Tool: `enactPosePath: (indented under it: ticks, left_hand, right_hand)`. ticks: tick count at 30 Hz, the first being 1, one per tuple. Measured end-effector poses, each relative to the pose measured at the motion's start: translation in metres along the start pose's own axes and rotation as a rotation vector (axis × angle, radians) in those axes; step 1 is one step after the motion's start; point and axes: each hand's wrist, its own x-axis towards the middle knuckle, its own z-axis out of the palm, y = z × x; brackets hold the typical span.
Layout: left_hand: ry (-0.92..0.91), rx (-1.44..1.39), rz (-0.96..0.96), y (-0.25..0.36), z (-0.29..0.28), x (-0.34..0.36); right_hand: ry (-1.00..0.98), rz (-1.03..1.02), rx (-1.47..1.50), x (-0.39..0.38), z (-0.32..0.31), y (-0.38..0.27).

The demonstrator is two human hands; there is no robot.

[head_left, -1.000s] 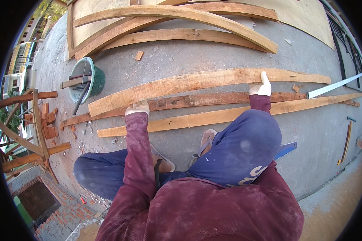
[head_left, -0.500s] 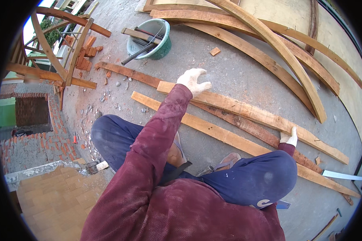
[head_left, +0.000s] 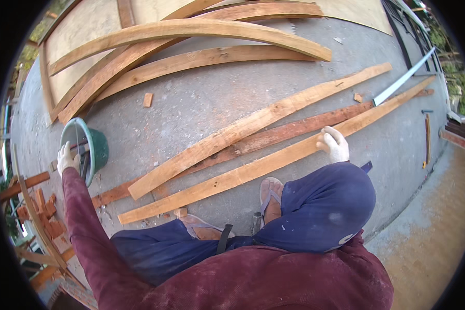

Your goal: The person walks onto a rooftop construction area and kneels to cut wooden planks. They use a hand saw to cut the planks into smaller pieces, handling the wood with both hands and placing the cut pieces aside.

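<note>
My left hand, in a white glove, is at the near side of a green bucket with tools inside. Its fingers are apart, and I cannot tell whether they touch the tools. My right hand, also gloved, hovers by the near plank, fingers loosely curled and apart with nothing held. Beyond lies a second pale plank, resting partly over a reddish, rough timber. A handsaw with a pale blade lies at the right end of the reddish timber.
Several curved timbers are piled at the back on a plywood sheet. Small wood offcuts lie on the concrete floor. A wooden frame and broken bricks stand at the left. A thin-handled tool lies far right.
My right hand has let go of the far pale plank and come nearer to me. My left hand has gone from above that plank to the bucket. The whole view has turned.
</note>
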Motion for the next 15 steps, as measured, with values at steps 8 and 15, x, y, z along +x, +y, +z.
enactPosePath:
  ticks: [8, 15]
  left_hand:
    - [-0.059, 0.032, 0.105, 0.038, -0.006, -0.005]
    - [-0.252, 0.063, -0.099, 0.044, -0.038, -0.021]
  right_hand:
    - [-0.321, 0.394, -0.43, -0.092, 0.029, -0.003]
    - [-0.477, 0.23, -0.734, -0.073, 0.05, -0.017]
